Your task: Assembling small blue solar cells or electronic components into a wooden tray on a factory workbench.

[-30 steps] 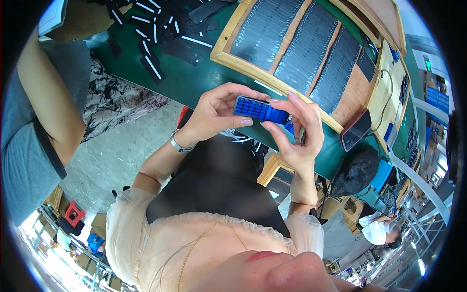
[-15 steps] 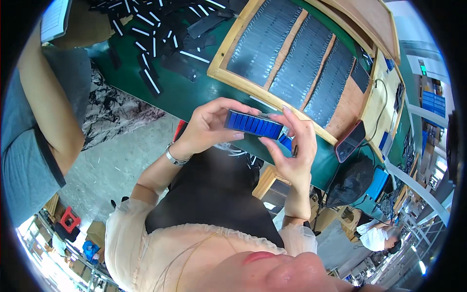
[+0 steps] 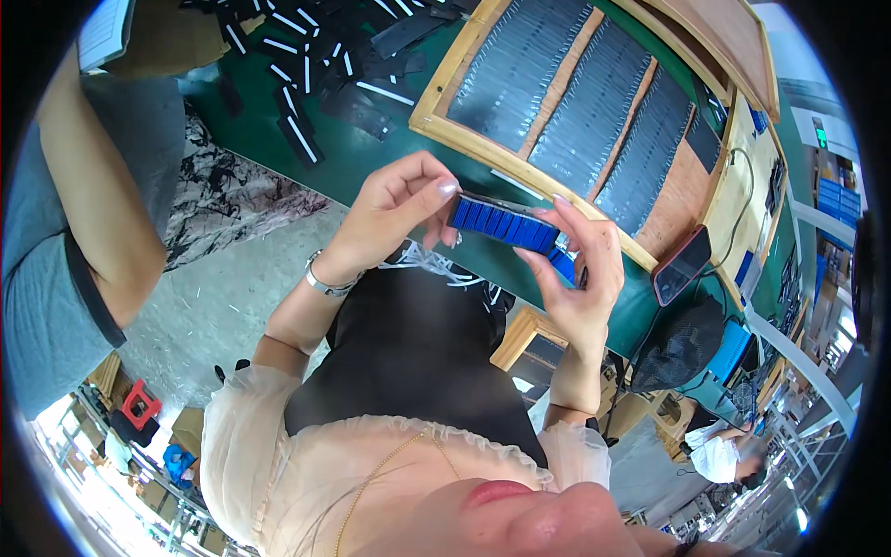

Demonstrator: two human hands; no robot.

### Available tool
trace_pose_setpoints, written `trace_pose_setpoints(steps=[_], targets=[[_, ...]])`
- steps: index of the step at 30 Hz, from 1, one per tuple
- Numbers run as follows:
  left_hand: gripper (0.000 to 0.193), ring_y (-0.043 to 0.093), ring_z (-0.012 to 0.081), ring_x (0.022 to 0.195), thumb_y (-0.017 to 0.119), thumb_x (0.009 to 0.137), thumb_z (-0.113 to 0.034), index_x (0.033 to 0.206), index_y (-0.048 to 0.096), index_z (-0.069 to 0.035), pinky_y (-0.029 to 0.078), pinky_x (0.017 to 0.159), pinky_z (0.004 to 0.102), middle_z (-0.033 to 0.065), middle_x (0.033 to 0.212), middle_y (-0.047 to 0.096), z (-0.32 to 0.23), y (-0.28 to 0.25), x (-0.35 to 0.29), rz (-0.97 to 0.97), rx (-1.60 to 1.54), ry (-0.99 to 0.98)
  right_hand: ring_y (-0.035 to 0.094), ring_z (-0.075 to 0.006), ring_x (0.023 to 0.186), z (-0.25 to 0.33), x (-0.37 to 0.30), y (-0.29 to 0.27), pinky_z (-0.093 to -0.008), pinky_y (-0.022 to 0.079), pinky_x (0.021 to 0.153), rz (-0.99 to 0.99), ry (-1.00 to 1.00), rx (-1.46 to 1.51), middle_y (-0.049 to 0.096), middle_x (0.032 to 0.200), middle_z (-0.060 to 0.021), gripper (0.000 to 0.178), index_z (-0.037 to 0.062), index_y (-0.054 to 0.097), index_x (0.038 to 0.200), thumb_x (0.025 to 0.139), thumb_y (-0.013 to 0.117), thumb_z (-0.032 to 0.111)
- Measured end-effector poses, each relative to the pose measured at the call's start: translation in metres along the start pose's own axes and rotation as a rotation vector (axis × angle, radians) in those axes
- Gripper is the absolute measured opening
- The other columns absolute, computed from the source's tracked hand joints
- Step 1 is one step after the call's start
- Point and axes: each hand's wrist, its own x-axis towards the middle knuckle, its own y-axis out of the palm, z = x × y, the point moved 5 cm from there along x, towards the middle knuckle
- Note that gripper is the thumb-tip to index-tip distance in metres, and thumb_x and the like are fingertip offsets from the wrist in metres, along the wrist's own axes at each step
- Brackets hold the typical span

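Observation:
Held up between both hands is a dark-edged strip of blue blocks (image 3: pixel 501 223), its several narrow rectangles set side by side. The thumb and forefinger of my left hand (image 3: pixel 399 212) pinch together at the strip's left end, the other fingers curled behind. My right hand (image 3: pixel 585 278) grips the right end with thumb below and fingers above. Another small blue piece (image 3: pixel 562 264) shows by my right palm, partly hidden by the fingers. The strip tilts down to the right, above the front edge of the green table (image 3: pixel 376 167).
Beyond my hands stands a wooden-framed tray (image 3: pixel 429 115) with rows of dark grey flat pieces. Dark strips with white bars (image 3: pixel 299 137) lie scattered far left. A phone (image 3: pixel 680 266) and black mesh bag (image 3: pixel 677 343) are at right. A co-worker's arm (image 3: pixel 102 195) is at left.
The view has shifted slightly, and the strip sits a little further right in it. My left thumb has moved from the strip's lower edge to its upper left corner.

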Motion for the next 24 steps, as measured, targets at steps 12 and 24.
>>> trace_pose_setpoints(steps=[12,24], targets=[[0.024,0.064,0.0122,0.064,0.052,0.101,-0.014,0.115,0.059,0.003,0.049,0.05,0.0209,0.011,0.088,0.067,-0.014,0.011,-0.001,-0.058,-0.009,0.009,0.047,-0.0157,0.071,0.001,0.004,0.001,-0.0258,0.042,0.06,0.005,-0.034,0.011,0.075,0.099,-0.0007,0.064,0.0086,0.065,0.122,0.061,0.086,0.004],[0.022,0.065,0.0103,0.067,0.061,0.098,-0.016,0.108,0.066,0.003,0.05,0.056,0.0209,0.0077,0.085,0.068,-0.02,0.005,0.0,-0.031,0.03,0.025,0.047,-0.0022,0.071,-0.045,-0.007,0.008,-0.0156,0.029,0.051,0.182,0.546,0.86,0.067,0.09,-0.0011,0.021,0.0023,0.068,0.109,0.094,0.065,0.016]])
